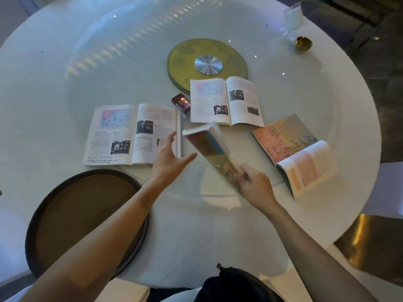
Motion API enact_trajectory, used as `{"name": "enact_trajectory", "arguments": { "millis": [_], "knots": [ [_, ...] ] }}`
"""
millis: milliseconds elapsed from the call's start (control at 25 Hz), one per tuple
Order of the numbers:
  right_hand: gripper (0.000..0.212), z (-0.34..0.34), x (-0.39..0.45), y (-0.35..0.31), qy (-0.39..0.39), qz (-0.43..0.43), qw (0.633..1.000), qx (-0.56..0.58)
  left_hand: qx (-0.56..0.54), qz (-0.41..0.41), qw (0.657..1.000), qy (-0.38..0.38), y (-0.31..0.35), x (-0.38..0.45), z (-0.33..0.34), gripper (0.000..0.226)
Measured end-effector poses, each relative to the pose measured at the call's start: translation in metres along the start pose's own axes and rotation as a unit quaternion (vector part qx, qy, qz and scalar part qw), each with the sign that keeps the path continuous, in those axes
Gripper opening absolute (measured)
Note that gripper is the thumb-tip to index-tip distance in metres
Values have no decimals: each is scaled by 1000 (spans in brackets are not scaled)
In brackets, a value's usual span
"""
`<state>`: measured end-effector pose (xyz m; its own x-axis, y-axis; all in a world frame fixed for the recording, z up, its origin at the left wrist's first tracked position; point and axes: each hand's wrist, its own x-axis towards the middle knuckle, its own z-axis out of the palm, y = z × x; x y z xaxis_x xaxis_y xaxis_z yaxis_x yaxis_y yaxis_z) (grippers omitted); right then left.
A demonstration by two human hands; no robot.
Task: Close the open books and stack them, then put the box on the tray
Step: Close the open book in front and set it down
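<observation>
My right hand grips the near corner of a closed, blurred book held tilted above the table. Just left of that book, my left hand is open with its fingers spread, not touching it. Three books lie open on the table: one at the left, one in the middle further back, one at the right with an orange cover. Between the left and middle books sits a small dark red box. Under my left forearm, at the near left, is the round dark tray.
The table is round and white with a glass turntable and a gold disc at its centre. A small gold dish and a clear card holder stand at the far right. A dark bag lies in my lap.
</observation>
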<state>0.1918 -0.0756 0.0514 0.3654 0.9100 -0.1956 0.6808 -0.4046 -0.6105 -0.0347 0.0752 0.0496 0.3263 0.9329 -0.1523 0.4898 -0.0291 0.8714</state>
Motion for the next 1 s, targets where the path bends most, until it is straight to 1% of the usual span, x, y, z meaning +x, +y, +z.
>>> {"name": "enact_trajectory", "arguments": {
  "millis": [40, 80, 120, 160, 240, 320, 360, 400, 520, 560, 680, 760, 880, 920, 1000],
  "knots": [
    [10, -3, 1, -3, -13, 30, 994, 103, -44, -78, 996, -12, -9, -3, 3, 81],
    [13, -5, 1, -5, -24, 55, 977, 206, -86, -150, 984, -44, -19, -8, 10, 76],
    [18, -6, 0, -6, -35, 74, 954, 287, -120, -204, 968, -79, -28, -14, 20, 71],
    [21, -6, -1, -6, -48, 89, 934, 343, -152, -242, 953, -106, -36, -19, 30, 64],
    [24, -1, -4, -1, -69, 127, 903, 404, -230, -292, 915, -156, -49, -26, 48, 49],
    [25, 4, -4, 8, -90, 169, 885, 425, -289, -324, 879, -199, -57, -32, 58, 38],
    [26, 7, -2, 15, -97, 192, 879, 425, -284, -327, 879, -202, -62, -35, 63, 35],
    [27, 11, 1, 22, -103, 215, 875, 421, -267, -325, 888, -187, -67, -38, 67, 33],
    [30, 24, 8, 46, -119, 277, 867, 398, -209, -310, 923, -85, -74, -41, 73, 28],
    [29, 26, 10, 52, -122, 288, 864, 394, -197, -309, 928, -72, -73, -38, 73, 27],
    [25, 31, 22, 63, -134, 313, 862, 375, -174, -321, 928, -66, -70, -33, 79, 32],
    [20, 38, 33, 68, -140, 318, 875, 336, -148, -316, 936, -53, -70, -31, 87, 30],
    [21, 44, 45, 71, -138, 294, 906, 272, -86, -306, 947, -46, -69, -27, 101, 28],
    [16, 44, 48, 72, -138, 281, 915, 254, -51, -300, 951, -49, -66, -25, 105, 26],
    [16, 41, 53, 75, -139, 252, 931, 223, 56, -277, 958, -53, -59, -21, 107, 24]
  ]
}}
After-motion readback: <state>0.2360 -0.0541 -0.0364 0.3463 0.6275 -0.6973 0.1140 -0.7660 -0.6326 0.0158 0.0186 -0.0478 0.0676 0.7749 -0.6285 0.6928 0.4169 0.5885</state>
